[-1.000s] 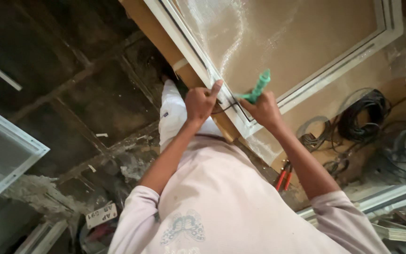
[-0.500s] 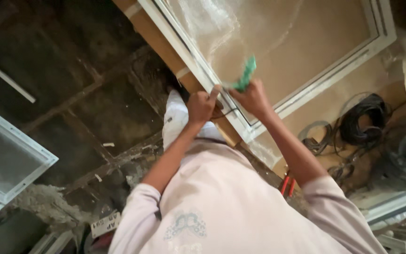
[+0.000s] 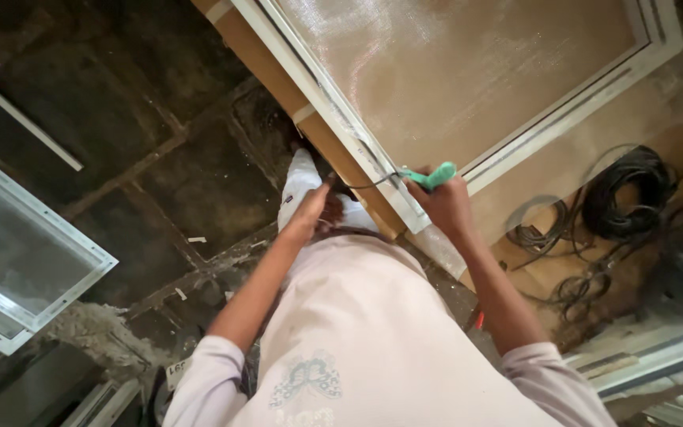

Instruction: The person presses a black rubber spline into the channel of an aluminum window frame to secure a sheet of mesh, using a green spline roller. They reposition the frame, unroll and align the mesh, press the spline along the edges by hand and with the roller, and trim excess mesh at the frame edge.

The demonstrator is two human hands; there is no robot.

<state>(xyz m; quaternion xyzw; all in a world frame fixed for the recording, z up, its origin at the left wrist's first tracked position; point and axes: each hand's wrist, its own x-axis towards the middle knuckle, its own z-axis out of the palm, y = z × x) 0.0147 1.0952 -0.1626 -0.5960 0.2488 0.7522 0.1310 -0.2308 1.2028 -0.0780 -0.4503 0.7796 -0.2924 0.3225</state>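
Change since half a second ago: left hand (image 3: 310, 207) has dropped off the frame edge and drawn back toward the body; right hand (image 3: 444, 207) has slid lower along the frame, and the green tool now lies nearly level rather than pointing up.

Count, left to right: one glazed window frame (image 3: 33, 261) on the floor at 9 o'clock; one thin white strip (image 3: 21, 117) at 10 o'clock; two hands; one green-handled tool (image 3: 430, 177); one white screen frame (image 3: 341, 126) with mesh (image 3: 452, 71) stretched across it, filling 12 to 2 o'clock; one black cord (image 3: 369, 183); two cable coils (image 3: 626, 194) at 3 o'clock, one black, one greyer beside it.

Pose: left forearm reaches forward, hand at the frame's lower edge, fingers narrow and pinched on the cord end, though blurred. Right arm extends to the frame corner just right of centre, fingers wrapped tight round the tool handle, its tip meeting the cord at the frame's groove.
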